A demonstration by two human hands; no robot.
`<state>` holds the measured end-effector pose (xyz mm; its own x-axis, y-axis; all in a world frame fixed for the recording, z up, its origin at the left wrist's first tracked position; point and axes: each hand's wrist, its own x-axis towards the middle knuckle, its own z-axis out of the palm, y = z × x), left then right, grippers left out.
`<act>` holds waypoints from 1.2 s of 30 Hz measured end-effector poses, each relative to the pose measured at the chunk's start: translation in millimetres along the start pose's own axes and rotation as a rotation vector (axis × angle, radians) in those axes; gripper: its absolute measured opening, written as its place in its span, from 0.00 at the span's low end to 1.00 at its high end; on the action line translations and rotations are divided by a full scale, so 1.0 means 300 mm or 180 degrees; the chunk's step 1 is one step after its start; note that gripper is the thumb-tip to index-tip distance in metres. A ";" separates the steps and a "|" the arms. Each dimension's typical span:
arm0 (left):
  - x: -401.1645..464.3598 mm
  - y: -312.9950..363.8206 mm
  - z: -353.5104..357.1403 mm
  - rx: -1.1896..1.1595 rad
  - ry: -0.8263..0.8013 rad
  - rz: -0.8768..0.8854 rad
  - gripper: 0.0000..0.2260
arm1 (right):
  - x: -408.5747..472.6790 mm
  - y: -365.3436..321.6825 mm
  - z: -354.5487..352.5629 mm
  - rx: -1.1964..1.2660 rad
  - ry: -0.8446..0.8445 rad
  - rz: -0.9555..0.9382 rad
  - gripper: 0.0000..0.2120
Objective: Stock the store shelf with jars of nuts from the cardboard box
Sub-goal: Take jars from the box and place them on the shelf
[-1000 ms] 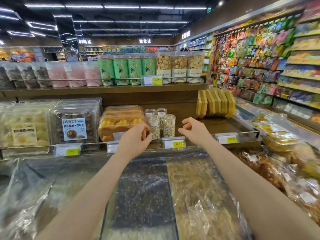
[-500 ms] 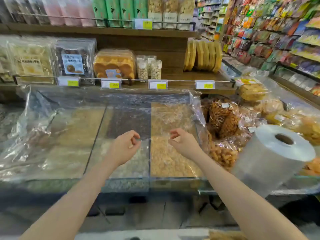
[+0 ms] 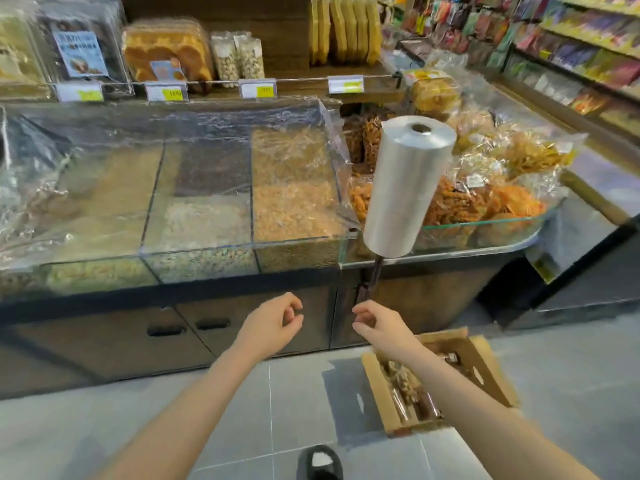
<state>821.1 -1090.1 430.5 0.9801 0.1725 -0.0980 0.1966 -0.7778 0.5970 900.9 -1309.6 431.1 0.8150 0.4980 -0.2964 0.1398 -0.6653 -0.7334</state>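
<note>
Both hands withdrawn from the shelf since a second ago, lowered before the cabinet. Left hand (image 3: 273, 323) and right hand (image 3: 379, 325) loosely curled, empty. Cardboard box (image 3: 485, 368) seen below the right forearm; shelved jars (image 3: 239, 58) far above. Next pickup judged imminent.

Cardboard box (image 3: 485, 372) on the floor (image 3: 207, 427) at right, under the right forearm, before the desk (image 3: 242, 299); jars of nuts (image 3: 239, 58) on the shelf (image 3: 298, 83) behind the covered bins (image 3: 207, 188), bag roll (image 3: 405, 188) right of these.
</note>
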 end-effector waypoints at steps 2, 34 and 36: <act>-0.077 0.013 0.071 -0.0038 -0.0093 0.0011 0.05 | -0.105 0.094 0.033 0.0169 0.0114 0.0252 0.12; 0.146 0.856 1.149 -0.0803 -0.0801 -0.0669 0.05 | -0.392 1.400 -0.799 0.0244 0.0184 0.1654 0.05; 0.179 0.853 1.187 -0.0875 -0.0810 -0.0768 0.05 | -0.334 1.448 -0.823 0.0111 0.0046 0.1687 0.07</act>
<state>933.4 -1495.1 294.4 0.8892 0.1484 -0.4328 0.4398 -0.5380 0.7191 1018.7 -1785.8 293.2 0.7764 0.0906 -0.6237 -0.3120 -0.8046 -0.5052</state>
